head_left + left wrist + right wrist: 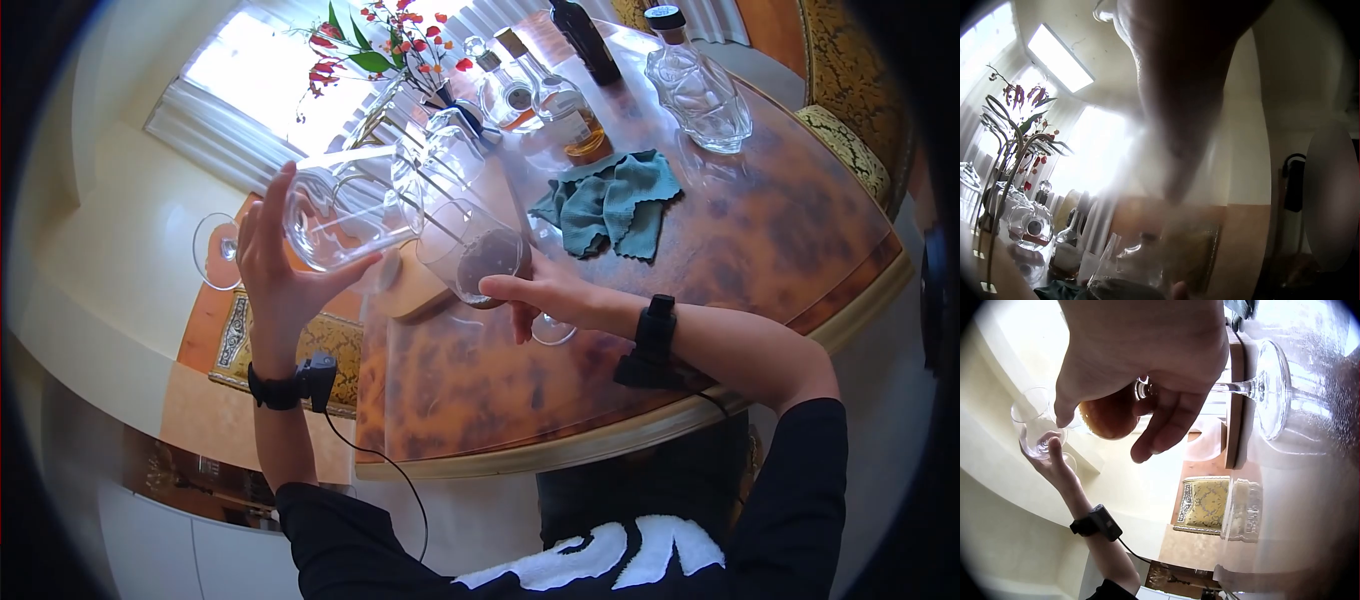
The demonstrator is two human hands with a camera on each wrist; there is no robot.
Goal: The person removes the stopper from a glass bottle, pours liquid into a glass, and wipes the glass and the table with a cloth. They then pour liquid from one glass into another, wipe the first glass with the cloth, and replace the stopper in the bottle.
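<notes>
My left hand is raised at the left and grips a clear stemmed glass by its bowl. That glass lies tipped sideways in the air, its round foot to the left and its mouth toward the right. In the right wrist view the same glass looks empty. My right hand holds another stemmed glass with brown liquid in it; its stem runs between the fingers and the thumb lies along the bowl. The foot of this glass is close over the glossy table.
A wooden-based rack with bent metal rods stands beyond the hands. Behind it are a flower vase, two decanters, a dark bottle and a faceted glass bottle. A crumpled green cloth lies on the table.
</notes>
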